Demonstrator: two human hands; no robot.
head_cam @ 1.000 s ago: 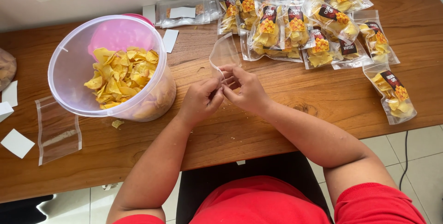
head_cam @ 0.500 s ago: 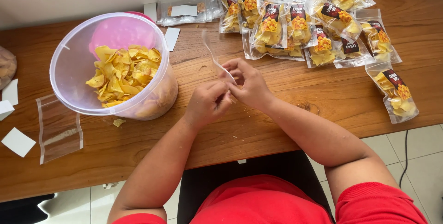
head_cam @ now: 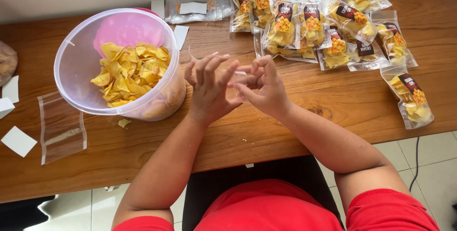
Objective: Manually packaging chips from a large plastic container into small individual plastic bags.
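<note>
Head view: my left hand (head_cam: 209,88) and right hand (head_cam: 264,86) pinch a clear bag (head_cam: 236,74) open. I judge filling comes next, calling for a reach to the chips (head_cam: 131,71) left of them.

Two bare forearms reach forward from a seated person in red short sleeves, converging so the hands meet in front of the chest. The left hand (head_cam: 208,90) is raised with its back to the camera, fingers (head_cam: 213,64) spread and slightly curled upward, its fingertips close to the other hand. The right hand (head_cam: 264,86) angles in from the right, fingers bent in a pinching grip, fingertips touching the left hand's.
</note>
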